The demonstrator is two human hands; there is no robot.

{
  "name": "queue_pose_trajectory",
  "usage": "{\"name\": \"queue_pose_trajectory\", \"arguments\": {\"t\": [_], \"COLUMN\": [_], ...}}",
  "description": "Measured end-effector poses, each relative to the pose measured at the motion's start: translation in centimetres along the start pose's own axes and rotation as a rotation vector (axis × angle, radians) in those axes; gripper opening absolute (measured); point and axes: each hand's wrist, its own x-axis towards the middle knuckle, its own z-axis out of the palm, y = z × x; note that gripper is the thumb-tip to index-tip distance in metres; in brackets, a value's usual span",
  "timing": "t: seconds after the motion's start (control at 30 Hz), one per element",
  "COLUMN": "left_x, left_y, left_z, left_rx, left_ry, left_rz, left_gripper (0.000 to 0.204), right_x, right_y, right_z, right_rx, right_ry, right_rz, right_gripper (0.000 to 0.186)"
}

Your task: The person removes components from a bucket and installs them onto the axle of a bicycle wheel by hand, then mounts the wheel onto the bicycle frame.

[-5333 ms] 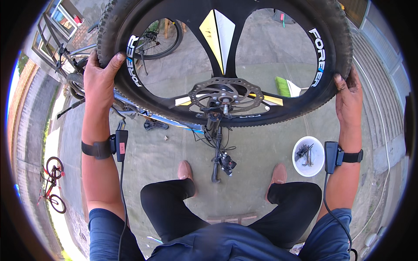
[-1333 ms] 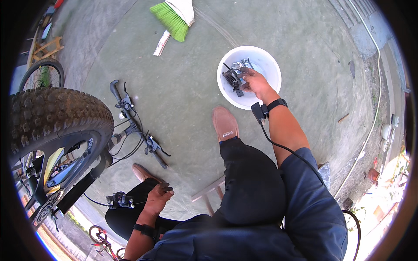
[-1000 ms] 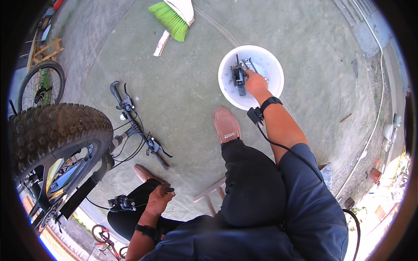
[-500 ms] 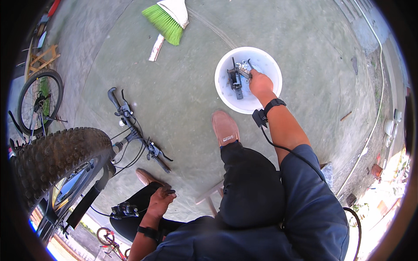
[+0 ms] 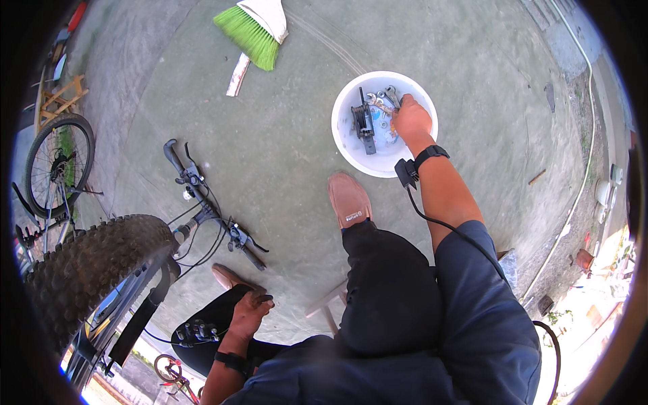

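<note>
A: Q re that slim silver-grey metal wrench (image 5: pixel 392 96), where's it at & how's it handle?

B: Lying inside the round white plastic tub (image 5: pixel 386 162) on the grey-green concrete floor (image 5: pixel 283 135), right by the bare right hand (image 5: pixel 413 120). Prob solid steel, so stiff, bit heavy for its size, not fragile at all. Could be slick tho, esp if greasy. IMO pinch it mid-shank, thumb opp. the fingers, so neither end dips.

A: So has the hand got it?

B: Can't tell tbh. Fingers are bent in narrow, pointing down at it, but the tips are mostly hidden.

A: What abt the blocky black metal-looking part (image 5: pixel 364 125) in there?

B: Prob heavier & rigid. I'd take the thick middle, thin ends look awkward.

A: & the left hand (image 5: pixel 250 315)?

B: Curled near the left thigh, smth dark at the fingertips. Idk if it's holding anything.
</note>
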Motion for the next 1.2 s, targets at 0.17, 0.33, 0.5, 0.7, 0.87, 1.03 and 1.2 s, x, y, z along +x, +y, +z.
{"name": "queue_pose_trajectory", "arguments": {"t": [0.17, 0.33, 0.5, 0.7, 0.87, 1.03, 1.2], "left_x": [0.0, 0.1, 0.2, 0.0, 0.2, 0.3, 0.3], "left_y": [0.4, 0.1, 0.0, 0.2, 0.6, 0.3, 0.4], "left_z": [0.1, -0.3, -0.3, -0.3, -0.3, -0.4, -0.4], "left_rx": [0.001, -0.005, -0.010, -0.013, -0.010, -0.045, -0.056], "left_ry": [-0.008, -0.010, -0.002, 0.003, -0.005, 0.006, 0.004], "left_rz": [-0.009, -0.009, -0.023, -0.004, -0.014, -0.014, -0.014], "left_gripper": [0.037, 0.037, 0.037, 0.037, 0.038, 0.052, 0.052], "right_x": [-0.7, -0.1, -0.9, -1.7, 0.2, 0.5, 0.0], "right_y": [-1.3, -1.9, -1.7, -1.2, -1.0, -3.3, -3.4], "right_z": [1.6, 2.2, 2.0, 2.8, 3.7, 2.5, 3.3], "right_rx": [0.039, 0.019, -0.007, -0.016, 0.048, 0.020, 0.008], "right_ry": [0.153, 0.158, -0.005, 0.096, 0.146, 0.065, 0.027], "right_rz": [-0.104, -0.137, -0.153, -0.081, -0.069, -0.050, -0.039], "right_gripper": [0.027, 0.025, 0.027, 0.032, 0.028, 0.030, 0.028]}}
